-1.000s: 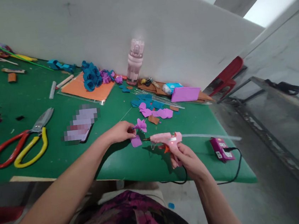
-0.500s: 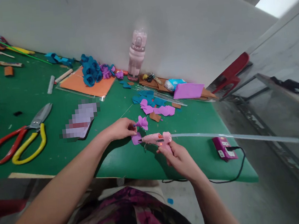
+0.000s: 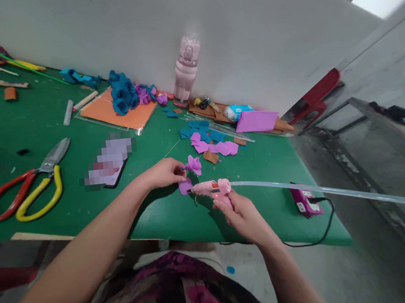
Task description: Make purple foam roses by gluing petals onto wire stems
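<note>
My left hand (image 3: 170, 171) is closed in a pinch on a small purple flower (image 3: 193, 165), whose petals point to the right. Just below those fingers is a purple petal piece (image 3: 185, 186); whether the fingers also grip it I cannot tell. My right hand (image 3: 238, 210) is wrapped round the handle of a pink glue gun (image 3: 211, 187). The gun's dark nozzle points left and is at the petal piece's right edge. From the gun's back a long clear glue stick (image 3: 322, 190) sticks out to the right. Loose purple petals (image 3: 214, 147) lie beyond the hands.
On the green table (image 3: 158, 214) lie scissors (image 3: 45, 173), a phone (image 3: 111, 161), blue flowers (image 3: 123, 94) on an orange sheet (image 3: 111, 112) and blue scraps (image 3: 200, 130). A pink bottle (image 3: 185, 73) stands by the wall. A purple power socket (image 3: 306, 201) with a black cable sits at right.
Both hands stay in nearly the same place. The nozzle is slightly further left over the petal piece, and the glue stick's far end now runs out of view.
</note>
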Demonstrator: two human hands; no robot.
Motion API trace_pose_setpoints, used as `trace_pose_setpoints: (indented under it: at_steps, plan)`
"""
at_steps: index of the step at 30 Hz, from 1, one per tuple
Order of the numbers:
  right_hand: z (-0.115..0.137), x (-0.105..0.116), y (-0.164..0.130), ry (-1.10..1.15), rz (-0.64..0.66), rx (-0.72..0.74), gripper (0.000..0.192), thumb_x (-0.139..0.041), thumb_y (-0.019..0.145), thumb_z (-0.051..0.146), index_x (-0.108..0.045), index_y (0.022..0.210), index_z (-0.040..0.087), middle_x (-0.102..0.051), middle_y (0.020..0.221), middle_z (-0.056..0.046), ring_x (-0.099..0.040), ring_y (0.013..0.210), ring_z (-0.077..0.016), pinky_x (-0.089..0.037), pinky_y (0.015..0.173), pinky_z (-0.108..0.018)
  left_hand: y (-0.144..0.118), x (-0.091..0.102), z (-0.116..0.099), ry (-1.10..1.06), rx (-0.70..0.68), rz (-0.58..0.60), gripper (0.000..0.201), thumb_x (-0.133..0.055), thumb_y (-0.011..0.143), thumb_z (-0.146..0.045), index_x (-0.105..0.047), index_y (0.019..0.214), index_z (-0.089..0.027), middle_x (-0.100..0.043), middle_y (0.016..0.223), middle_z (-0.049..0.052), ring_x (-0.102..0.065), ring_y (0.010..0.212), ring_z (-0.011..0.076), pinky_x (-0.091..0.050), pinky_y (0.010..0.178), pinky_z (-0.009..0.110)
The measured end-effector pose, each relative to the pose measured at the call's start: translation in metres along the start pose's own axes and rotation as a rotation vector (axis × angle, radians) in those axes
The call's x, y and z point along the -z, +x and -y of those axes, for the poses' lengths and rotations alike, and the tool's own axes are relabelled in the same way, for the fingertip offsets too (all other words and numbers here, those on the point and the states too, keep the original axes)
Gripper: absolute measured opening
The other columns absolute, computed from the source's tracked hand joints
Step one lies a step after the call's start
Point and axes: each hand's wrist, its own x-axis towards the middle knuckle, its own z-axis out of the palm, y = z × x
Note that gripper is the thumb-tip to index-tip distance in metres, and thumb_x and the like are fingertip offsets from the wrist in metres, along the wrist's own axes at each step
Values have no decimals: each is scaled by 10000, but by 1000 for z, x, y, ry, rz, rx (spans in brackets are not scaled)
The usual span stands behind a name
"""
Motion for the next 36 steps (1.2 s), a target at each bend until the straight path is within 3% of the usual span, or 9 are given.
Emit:
trace_pose_setpoints:
  at_steps: [6, 36]
  plan:
    - [3, 2, 0, -176, 42, 37, 303, -418, 877, 393, -580, 1027, 186, -639, 717, -59, -621, 732, -222, -460, 593, -292, 0, 2, -2, 40, -3, 18, 179, -581, 680, -305, -626, 703, -133, -621, 643, 4, -519, 605, 128, -342, 561, 219]
    - [4, -2, 2, -269, 50, 100, 271, -407, 897, 344, -550, 1058, 179, -647, 883, -71, -603, 796, -196, -431, 649, -263, 0, 2, -2, 55, -6, 15, 149, -590, 673, -289, -613, 675, -142, -603, 612, -12, -509, 581, 120, -330, 558, 224]
